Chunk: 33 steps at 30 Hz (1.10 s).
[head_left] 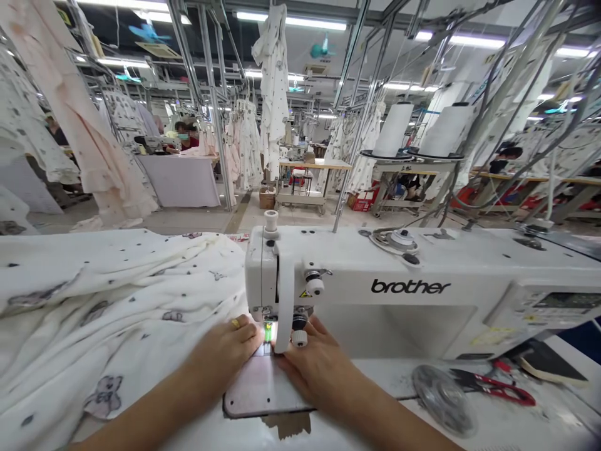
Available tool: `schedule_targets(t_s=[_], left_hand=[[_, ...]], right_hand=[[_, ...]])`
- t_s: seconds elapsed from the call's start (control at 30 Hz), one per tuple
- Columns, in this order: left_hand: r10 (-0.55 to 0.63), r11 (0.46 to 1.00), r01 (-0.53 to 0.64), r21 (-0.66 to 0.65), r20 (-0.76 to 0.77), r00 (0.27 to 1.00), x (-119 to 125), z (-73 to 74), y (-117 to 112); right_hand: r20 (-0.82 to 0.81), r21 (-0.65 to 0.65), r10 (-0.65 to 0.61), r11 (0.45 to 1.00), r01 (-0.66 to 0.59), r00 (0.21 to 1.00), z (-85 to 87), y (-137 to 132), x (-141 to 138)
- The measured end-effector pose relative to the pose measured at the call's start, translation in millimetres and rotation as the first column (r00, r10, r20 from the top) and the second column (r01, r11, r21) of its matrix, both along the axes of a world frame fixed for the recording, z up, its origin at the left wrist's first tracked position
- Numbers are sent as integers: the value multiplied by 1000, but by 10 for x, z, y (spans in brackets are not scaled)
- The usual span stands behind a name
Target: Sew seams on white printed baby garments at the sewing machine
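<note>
White fabric (154,300) printed with small dark spots and grey motifs lies in loose folds left of a white Brother sewing machine (408,257). My left hand (230,341), with a ring on one finger, is closed at the fabric's edge just left of the lit needle area (268,335). To the right of the needle, my right hand (323,363) reaches under the machine head with its fingers stretched out and apart. The tension knob and a white guard cover part of it, and its fingertips are hidden. A metal needle plate (253,388) lies below both hands.
Red-handled scissors (504,385) and a clear round plastic disc (444,399) lie on the table at the right. Two white thread cones (394,130) stand behind the machine. Garments (273,81) hang from rails, and people work at other machines beyond.
</note>
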<state>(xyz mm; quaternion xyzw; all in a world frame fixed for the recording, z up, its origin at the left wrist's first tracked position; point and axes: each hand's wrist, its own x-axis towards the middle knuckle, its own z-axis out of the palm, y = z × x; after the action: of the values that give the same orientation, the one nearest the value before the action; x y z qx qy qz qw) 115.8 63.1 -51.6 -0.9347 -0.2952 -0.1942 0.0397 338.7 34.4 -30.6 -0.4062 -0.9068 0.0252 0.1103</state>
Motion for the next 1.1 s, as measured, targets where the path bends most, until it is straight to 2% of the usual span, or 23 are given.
schedule_targets(t_s=[0.13, 0.27, 0.43, 0.73, 1.1], left_hand=[[9, 1000, -10, -23, -18, 1000, -18, -40, 13], [22, 994, -21, -106, 4, 1000, -13, 32, -2], [86, 982, -67, -176, 102, 991, 7, 92, 41], [88, 981, -58, -184, 156, 984, -1, 17, 157], [90, 978, -54, -203, 175, 980, -2, 39, 157]], right_hand=[[-1, -23, -12, 1000, 12, 1000, 25, -12, 3], [-27, -43, -19, 999, 18, 999, 21, -5, 11], [-58, -75, -11, 997, 7, 998, 2, 9, 15], [-84, -44, -20, 999, 16, 996, -49, 21, 24], [-130, -44, -33, 999, 27, 991, -70, 12, 22]])
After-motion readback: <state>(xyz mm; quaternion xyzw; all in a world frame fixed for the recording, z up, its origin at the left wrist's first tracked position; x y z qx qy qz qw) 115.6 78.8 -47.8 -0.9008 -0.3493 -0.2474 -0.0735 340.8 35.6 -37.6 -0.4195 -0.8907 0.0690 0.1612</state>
